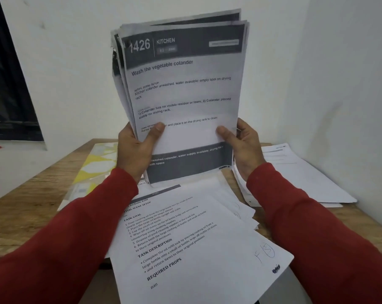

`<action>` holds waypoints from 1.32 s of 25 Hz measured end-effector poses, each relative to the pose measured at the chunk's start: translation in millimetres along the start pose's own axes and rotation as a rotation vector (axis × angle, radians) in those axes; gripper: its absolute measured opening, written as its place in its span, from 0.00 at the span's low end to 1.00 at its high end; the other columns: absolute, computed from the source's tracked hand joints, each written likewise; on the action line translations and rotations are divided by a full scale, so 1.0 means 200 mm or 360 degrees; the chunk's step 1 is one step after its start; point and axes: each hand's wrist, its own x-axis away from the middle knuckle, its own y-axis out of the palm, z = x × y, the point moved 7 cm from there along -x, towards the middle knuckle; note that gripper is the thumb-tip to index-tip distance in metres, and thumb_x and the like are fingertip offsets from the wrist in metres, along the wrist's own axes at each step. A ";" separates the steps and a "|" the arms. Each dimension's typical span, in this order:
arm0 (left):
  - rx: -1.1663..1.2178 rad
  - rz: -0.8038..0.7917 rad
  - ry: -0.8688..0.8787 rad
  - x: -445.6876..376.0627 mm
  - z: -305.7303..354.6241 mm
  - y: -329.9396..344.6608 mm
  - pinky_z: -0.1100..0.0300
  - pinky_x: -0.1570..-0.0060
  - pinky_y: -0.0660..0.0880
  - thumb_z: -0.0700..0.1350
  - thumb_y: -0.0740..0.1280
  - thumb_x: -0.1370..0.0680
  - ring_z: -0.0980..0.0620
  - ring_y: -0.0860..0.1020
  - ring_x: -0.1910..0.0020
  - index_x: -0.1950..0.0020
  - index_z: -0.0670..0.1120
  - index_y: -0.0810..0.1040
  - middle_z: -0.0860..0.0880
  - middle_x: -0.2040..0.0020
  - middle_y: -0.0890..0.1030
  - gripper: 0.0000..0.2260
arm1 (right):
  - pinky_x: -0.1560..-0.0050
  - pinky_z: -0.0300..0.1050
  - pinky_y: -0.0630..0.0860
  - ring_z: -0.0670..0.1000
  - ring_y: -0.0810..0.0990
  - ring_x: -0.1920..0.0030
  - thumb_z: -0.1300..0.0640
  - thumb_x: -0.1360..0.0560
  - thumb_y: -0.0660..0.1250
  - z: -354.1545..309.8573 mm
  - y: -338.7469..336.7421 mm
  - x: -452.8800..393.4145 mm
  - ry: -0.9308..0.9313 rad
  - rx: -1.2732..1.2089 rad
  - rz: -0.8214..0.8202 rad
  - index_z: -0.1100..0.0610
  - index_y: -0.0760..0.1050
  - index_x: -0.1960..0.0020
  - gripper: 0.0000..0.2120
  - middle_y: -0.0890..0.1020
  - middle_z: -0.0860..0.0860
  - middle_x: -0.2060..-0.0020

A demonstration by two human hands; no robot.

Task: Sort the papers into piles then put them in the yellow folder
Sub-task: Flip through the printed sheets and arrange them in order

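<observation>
While both hands gripped it, the paper stack [181, 95] stood upright mid-frame: left hand [134, 150] and right hand [243, 145] clamped on its lower edges. Yellow folder [95, 165] lay at center left on the table [32, 194], loose sheets [185, 238] at the bottom.

I hold a stack of papers [181, 95] upright above the desk [32, 194], my left hand [135, 150] and right hand [245, 148] gripping its lower edges, thumbs on the front sheet. More sheets [185, 238] lie fanned at the desk's near edge, the yellow folder [93, 167] toward its far left, another pile [299, 176] at its right edge.
</observation>
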 end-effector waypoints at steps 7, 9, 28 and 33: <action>-0.0266 -0.0200 -0.0125 0.00 -0.10 0.02 0.66 0.43 0.76 0.53 0.69 0.21 0.63 0.79 0.43 0.26 0.51 0.63 0.56 0.36 0.77 0.27 | 0.41 0.47 0.80 0.53 0.85 0.45 0.65 0.24 0.71 0.09 -0.03 -0.02 0.0151 0.0055 -0.0048 0.61 0.80 0.39 0.13 0.85 0.55 0.44; -0.0356 -0.0091 -0.0168 -0.01 -0.13 -0.02 0.62 0.45 0.76 0.55 0.69 0.22 0.64 0.78 0.48 0.24 0.55 0.57 0.52 0.33 0.72 0.31 | 0.43 0.46 0.80 0.52 0.85 0.46 0.64 0.24 0.72 0.12 -0.07 -0.03 0.0163 0.0053 0.0049 0.61 0.80 0.40 0.12 0.86 0.54 0.46; -0.2015 -0.2097 -0.0220 0.70 -0.02 -0.09 0.41 0.23 0.35 0.77 0.47 0.28 0.53 0.33 0.21 0.29 0.79 0.38 0.66 0.21 0.36 0.31 | 0.45 0.49 0.82 0.50 0.86 0.52 0.64 0.24 0.72 0.13 -0.30 -0.04 0.0172 -0.0108 0.0501 0.54 0.82 0.47 0.08 0.86 0.51 0.50; -0.1918 -0.2097 -0.0330 0.48 -0.18 -0.12 0.38 0.26 0.31 0.72 0.52 0.22 0.57 0.36 0.21 0.26 0.77 0.46 0.68 0.21 0.42 0.26 | 0.44 0.53 0.81 0.54 0.86 0.48 0.63 0.24 0.72 0.17 -0.31 -0.04 0.0212 -0.0099 0.0495 0.53 0.82 0.48 0.08 0.87 0.53 0.49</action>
